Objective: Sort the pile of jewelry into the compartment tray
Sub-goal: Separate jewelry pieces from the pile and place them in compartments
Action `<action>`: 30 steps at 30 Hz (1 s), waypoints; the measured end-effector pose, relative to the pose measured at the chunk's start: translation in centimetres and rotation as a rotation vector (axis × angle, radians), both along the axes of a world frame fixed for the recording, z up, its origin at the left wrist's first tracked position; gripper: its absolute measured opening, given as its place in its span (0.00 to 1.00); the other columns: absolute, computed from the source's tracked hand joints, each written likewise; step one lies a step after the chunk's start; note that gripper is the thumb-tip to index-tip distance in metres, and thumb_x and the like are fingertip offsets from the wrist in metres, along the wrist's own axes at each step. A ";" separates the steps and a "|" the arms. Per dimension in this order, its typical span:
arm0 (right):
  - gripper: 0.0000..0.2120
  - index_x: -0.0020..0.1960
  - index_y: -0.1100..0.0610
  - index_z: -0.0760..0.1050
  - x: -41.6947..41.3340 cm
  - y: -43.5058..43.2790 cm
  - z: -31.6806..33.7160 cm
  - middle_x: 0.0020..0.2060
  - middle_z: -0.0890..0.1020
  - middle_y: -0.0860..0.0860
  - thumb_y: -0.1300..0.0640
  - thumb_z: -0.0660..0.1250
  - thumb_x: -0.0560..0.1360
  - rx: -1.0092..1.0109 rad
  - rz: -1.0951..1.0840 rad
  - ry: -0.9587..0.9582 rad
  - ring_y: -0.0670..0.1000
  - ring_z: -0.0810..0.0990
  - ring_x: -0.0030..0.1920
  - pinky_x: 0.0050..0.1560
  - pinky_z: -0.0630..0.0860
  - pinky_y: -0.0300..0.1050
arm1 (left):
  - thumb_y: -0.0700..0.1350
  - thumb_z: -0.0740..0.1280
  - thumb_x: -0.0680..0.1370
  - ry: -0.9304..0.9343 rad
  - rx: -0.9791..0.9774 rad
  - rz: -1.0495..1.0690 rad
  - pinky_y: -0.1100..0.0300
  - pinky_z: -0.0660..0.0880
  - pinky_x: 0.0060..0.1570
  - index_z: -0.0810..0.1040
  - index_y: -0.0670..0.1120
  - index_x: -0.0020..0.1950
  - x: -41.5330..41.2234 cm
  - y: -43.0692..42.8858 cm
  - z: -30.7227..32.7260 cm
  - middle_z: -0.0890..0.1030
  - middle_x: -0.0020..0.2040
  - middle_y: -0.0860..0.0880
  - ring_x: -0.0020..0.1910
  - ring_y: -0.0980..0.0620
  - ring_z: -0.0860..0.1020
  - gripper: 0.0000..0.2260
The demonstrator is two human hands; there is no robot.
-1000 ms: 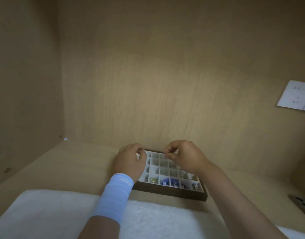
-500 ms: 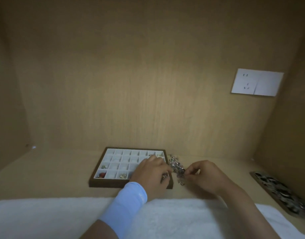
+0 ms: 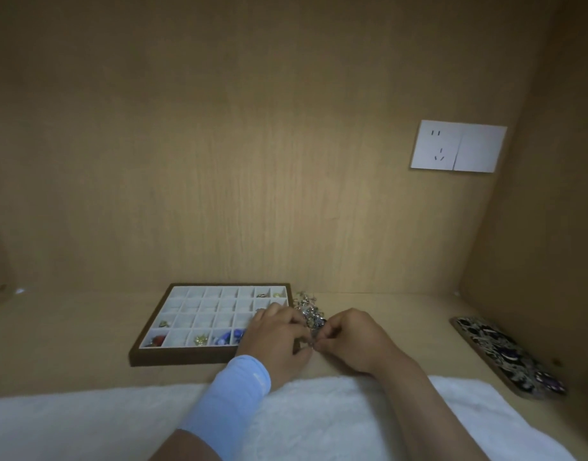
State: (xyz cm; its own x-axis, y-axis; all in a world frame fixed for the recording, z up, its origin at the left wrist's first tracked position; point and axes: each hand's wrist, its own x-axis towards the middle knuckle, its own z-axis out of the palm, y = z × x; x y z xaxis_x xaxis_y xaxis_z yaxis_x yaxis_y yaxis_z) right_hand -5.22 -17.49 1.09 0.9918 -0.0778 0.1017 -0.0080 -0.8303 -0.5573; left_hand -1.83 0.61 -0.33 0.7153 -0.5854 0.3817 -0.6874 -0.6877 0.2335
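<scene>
My left hand point(image 3: 279, 337) and right hand point(image 3: 349, 341) meet just right of the compartment tray point(image 3: 186, 356), fingertips pinched together on a small piece of jewelry point(image 3: 312, 342) at the near edge of the pile of jewelry point(image 3: 307, 309). The piece is too small to name. The pile lies on the wooden surface point(image 3: 70, 327), touching the tray's right side. My left hand covers the tray's near right corner. Several near compartments hold a red piece point(image 3: 157, 341), a gold piece point(image 3: 201, 339) and blue beads point(image 3: 231, 336). A pale blue sleeve point(image 3: 233, 390) wraps my left wrist, above a white towel point(image 3: 86, 424).
</scene>
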 end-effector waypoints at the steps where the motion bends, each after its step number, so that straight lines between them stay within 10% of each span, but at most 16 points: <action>1: 0.04 0.35 0.42 0.83 0.0 -0.1 -0.1 0.33 0.84 0.40 0.48 0.76 0.67 0.014 0.003 -0.006 0.40 0.82 0.37 0.43 0.80 0.42 | 0.56 0.63 0.76 0.001 -0.004 0.002 0.61 0.58 0.63 0.81 0.58 0.58 -0.1 0.0 0.0 0.73 0.61 0.62 0.63 0.56 0.64 0.13; 13: 0.05 0.37 0.55 0.86 0.0 -0.5 -0.3 0.26 0.82 0.46 0.61 0.76 0.72 0.480 -0.096 -0.092 0.42 0.73 0.23 0.28 0.69 0.36 | 0.59 0.63 0.76 0.024 -0.078 0.037 0.61 0.58 0.65 0.76 0.59 0.64 -0.2 -0.1 0.3 0.74 0.62 0.62 0.64 0.57 0.65 0.17; 21: 0.03 0.44 0.63 0.84 0.4 2.4 2.0 0.31 0.83 0.54 0.64 0.73 0.75 0.817 0.020 -0.168 0.50 0.74 0.28 0.30 0.72 0.43 | 0.48 0.72 0.74 0.254 -0.543 0.014 0.65 0.73 0.54 0.81 0.60 0.52 0.0 1.0 1.7 0.80 0.43 0.65 0.50 0.64 0.76 0.09; 30: 0.04 0.42 0.58 0.85 4.9 9.2 7.0 0.27 0.81 0.50 0.62 0.73 0.75 0.649 0.194 -0.060 0.45 0.71 0.22 0.25 0.68 0.37 | 0.45 0.74 0.74 0.413 -0.709 0.124 0.73 0.72 0.41 0.85 0.52 0.45 3.4 8.7 5.9 0.84 0.40 0.56 0.41 0.63 0.79 0.02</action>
State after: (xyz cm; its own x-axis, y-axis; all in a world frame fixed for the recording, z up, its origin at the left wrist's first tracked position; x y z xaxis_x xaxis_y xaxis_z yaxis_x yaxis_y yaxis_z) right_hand -0.34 -8.27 8.12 0.9881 0.0369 0.1493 0.1533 -0.3107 -0.9381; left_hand 1.55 9.36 5.57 0.9223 -0.2122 0.3230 -0.3801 -0.3477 0.8571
